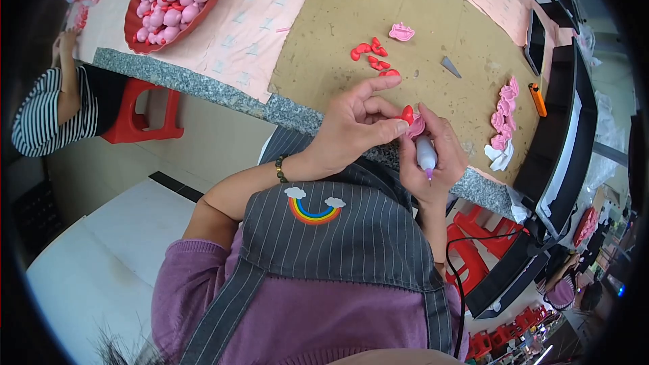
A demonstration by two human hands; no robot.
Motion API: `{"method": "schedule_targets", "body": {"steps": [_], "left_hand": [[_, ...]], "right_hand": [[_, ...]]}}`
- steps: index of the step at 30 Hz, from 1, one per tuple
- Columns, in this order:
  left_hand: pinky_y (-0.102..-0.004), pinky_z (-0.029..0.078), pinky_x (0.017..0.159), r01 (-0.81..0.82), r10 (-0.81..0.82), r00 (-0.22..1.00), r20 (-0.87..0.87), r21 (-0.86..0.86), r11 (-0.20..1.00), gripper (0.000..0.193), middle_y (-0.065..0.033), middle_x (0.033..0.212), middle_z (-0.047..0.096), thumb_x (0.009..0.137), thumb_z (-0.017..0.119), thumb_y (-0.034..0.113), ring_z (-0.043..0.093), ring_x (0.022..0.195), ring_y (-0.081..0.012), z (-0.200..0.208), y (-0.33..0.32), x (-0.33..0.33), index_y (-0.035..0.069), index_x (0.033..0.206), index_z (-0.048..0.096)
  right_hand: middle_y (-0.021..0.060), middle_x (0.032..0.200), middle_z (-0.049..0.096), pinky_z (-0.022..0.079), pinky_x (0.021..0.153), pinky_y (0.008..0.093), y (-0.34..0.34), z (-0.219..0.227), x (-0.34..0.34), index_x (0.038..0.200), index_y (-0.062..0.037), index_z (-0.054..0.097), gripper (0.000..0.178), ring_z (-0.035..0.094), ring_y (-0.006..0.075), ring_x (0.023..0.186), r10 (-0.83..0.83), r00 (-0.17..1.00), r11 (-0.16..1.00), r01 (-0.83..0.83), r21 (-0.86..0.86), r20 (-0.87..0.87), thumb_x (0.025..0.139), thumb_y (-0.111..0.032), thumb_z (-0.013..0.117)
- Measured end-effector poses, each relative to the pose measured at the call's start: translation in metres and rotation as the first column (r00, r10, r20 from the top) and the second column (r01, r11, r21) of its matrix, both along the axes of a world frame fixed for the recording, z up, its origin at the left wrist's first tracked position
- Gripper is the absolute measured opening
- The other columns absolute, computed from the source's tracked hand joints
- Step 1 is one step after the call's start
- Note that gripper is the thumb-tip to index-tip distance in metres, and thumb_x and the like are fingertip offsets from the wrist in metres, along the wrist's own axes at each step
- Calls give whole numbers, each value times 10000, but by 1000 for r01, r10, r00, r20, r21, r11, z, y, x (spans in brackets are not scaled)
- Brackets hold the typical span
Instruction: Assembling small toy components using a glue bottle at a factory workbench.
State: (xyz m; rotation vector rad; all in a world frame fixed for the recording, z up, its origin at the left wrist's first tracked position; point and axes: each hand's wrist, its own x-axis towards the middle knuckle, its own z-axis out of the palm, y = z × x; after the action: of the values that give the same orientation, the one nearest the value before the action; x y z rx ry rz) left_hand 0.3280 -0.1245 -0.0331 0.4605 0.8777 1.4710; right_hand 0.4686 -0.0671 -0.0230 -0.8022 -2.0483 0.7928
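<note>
Just above the table's front edge, my left hand (pixel 355 125) pinches a small glossy red piece (pixel 407 114) between thumb and finger. My right hand (pixel 443 155) is closed around a small pale squeeze bottle (pixel 426 152) whose purple tip points down toward me. Its fingertips also hold a small pink moulded piece (pixel 417 126), right beside the red one; whether the two touch I cannot tell. Several red bow-like pieces (pixel 378 63) lie on the brown board (pixel 324 27) past my left hand. Farther back lies a flat pink moulded piece (pixel 401 32).
A red bowl (pixel 128 23) heaped with pink-and-red figures stands far left. On the right are a row of pink pieces (pixel 503 111), an orange cutter (pixel 537 99), a phone (pixel 535 42) and a black tray (pixel 574 128). A grey triangular blade (pixel 451 66) lies mid-board. Another person (pixel 51 108) sits left.
</note>
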Motion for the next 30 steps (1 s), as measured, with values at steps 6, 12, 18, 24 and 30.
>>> {"method": "schedule_targets", "body": {"steps": [6,12,18,24,30], "left_hand": [[-206,454,700,150,-150,965,-214,-14,989,593,-41,842,614,780,611,-39,568,773,-64,0,2,-15,-21,1309,343],[-196,448,672,190,-173,960,-219,61,980,642,-16,785,585,757,602,-69,558,746,-55,-5,4,-19,-17,1325,308],[-190,439,667,177,-162,975,-151,90,980,649,-19,787,583,756,605,-72,549,736,-51,-9,10,-15,-17,1326,300],[-207,462,698,102,-95,988,-119,52,993,624,-41,800,583,773,571,-63,565,727,-82,-10,13,-14,-20,1330,292],[-273,534,697,159,-163,985,60,58,986,395,-108,892,614,824,542,-34,628,791,-165,-19,12,-20,-34,1211,464]], "right_hand": [[115,719,595,463,585,243,0,1,1,1033,35,607,402,592,166,617,66,995,997,-68,25,76,635,95,614],[112,688,583,461,546,247,5,4,0,1025,38,608,435,584,183,573,161,984,984,-166,67,70,597,112,600],[121,693,581,466,546,258,7,2,3,1044,41,599,450,581,186,574,158,985,975,-166,146,67,600,109,604],[128,723,581,460,572,276,18,15,17,1007,51,599,352,577,196,616,188,981,981,-186,-54,43,659,37,645],[119,707,596,460,579,277,71,1,70,806,13,613,111,583,194,606,-378,911,876,294,382,166,704,56,606]]}}
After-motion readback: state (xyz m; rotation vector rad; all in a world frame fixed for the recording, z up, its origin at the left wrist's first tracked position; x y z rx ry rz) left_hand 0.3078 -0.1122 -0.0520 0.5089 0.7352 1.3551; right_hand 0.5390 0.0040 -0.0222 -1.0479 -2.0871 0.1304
